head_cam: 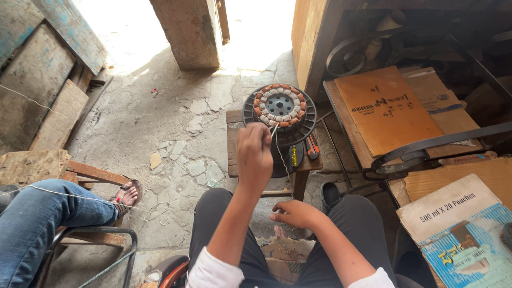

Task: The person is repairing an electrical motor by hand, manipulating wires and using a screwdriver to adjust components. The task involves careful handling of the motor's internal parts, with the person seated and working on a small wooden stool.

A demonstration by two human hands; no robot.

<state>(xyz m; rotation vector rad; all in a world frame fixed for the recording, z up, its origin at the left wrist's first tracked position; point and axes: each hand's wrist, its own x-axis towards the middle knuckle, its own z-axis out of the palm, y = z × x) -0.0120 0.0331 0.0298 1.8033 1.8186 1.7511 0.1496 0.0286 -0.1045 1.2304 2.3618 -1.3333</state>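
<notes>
The left hand (254,154) is raised, fingers pinched together on a thin white thread (278,146) running to the round wound motor stator (279,106) on the small wooden worktop (232,144); the right hand (294,213) rests loosely curled on the knee, holding nothing

The round stator (279,108) has a black frame, a grey hub and a ring of copper-orange and white windings. It sits on a brown wooden surface (233,143). Just beside it lie a yellow-handled tool (294,156) and a red-and-black one (312,146). Right of the stator, orange-brown cardboard (386,109).
</notes>
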